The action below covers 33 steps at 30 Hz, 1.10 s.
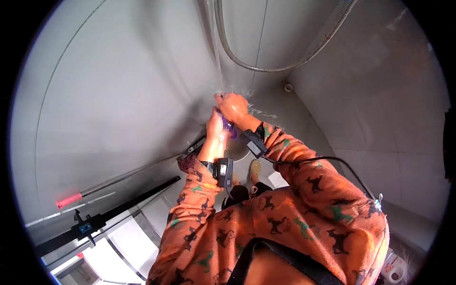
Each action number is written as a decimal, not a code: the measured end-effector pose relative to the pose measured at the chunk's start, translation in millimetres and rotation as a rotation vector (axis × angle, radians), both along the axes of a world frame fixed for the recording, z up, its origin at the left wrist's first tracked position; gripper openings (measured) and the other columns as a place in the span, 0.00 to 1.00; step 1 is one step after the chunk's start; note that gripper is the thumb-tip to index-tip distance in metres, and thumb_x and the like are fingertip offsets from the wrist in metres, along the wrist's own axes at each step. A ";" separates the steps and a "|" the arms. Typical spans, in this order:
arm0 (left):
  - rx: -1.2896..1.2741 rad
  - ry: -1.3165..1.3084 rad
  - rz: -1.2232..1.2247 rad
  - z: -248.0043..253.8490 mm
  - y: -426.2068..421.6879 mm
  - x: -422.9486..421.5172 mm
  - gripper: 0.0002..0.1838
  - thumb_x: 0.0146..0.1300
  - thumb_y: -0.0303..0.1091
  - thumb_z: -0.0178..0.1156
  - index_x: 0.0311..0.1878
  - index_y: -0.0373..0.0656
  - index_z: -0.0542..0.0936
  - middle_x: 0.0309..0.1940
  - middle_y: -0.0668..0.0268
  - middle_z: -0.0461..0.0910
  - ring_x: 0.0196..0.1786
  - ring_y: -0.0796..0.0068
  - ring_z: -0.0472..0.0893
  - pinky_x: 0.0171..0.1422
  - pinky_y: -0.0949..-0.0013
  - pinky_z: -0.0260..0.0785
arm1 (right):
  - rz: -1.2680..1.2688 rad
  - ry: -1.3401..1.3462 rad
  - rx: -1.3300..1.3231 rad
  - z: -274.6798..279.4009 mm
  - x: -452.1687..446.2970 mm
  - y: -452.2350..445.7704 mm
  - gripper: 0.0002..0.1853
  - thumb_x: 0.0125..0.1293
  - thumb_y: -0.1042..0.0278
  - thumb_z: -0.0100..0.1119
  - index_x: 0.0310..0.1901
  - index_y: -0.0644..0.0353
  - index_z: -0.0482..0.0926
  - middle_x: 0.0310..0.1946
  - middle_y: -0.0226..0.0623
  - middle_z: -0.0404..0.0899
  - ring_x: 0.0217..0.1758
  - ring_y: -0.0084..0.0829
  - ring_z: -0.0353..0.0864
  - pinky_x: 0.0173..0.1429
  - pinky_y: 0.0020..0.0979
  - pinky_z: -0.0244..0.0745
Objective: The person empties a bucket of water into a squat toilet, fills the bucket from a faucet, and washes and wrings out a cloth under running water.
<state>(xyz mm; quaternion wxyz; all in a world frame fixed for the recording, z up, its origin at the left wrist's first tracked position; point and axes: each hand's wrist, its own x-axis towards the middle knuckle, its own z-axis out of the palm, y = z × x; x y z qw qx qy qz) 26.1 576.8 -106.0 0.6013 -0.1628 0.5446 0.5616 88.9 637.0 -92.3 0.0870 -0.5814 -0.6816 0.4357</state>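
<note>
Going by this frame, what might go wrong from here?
Water could reach the wrist-mounted devices: the left one and right one sit just behind the wet left hand and right hand, near the splashing stream.
The purple item, partly hidden at the hands, might slip from wet fingers.
The cable loops loosely off the right forearm and could snag if that arm moves sharply.

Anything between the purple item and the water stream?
Yes: in this view, the right hand sits between the visible part of the purple item and the water stream.
</note>
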 end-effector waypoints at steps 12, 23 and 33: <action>0.109 0.106 -0.275 -0.9 7.1 -24.7 0.17 0.62 0.47 0.50 0.36 0.41 0.73 0.30 0.69 0.74 0.35 0.75 0.74 0.39 0.69 0.68 | -0.290 0.560 -0.650 -30.4 22.8 -5.3 0.22 0.57 0.48 0.50 0.37 0.62 0.77 0.32 0.43 0.79 0.37 0.38 0.78 0.42 0.37 0.72; 0.084 -0.112 -0.295 11.9 -35.5 -27.4 0.19 0.61 0.52 0.47 0.50 0.51 0.70 0.50 0.67 0.69 0.52 0.73 0.69 0.56 0.67 0.61 | 0.023 0.937 -0.578 -18.6 45.8 -15.8 0.10 0.53 0.73 0.56 0.39 0.59 0.73 0.33 0.31 0.75 0.37 0.23 0.73 0.44 0.26 0.69; 0.121 0.311 -0.244 23.5 -0.9 2.7 0.19 0.61 0.46 0.51 0.44 0.38 0.71 0.37 0.64 0.75 0.38 0.72 0.75 0.44 0.69 0.68 | -0.141 -0.054 0.208 -16.6 19.2 -19.1 0.19 0.58 0.50 0.44 0.26 0.55 0.78 0.20 0.49 0.75 0.25 0.47 0.76 0.32 0.45 0.70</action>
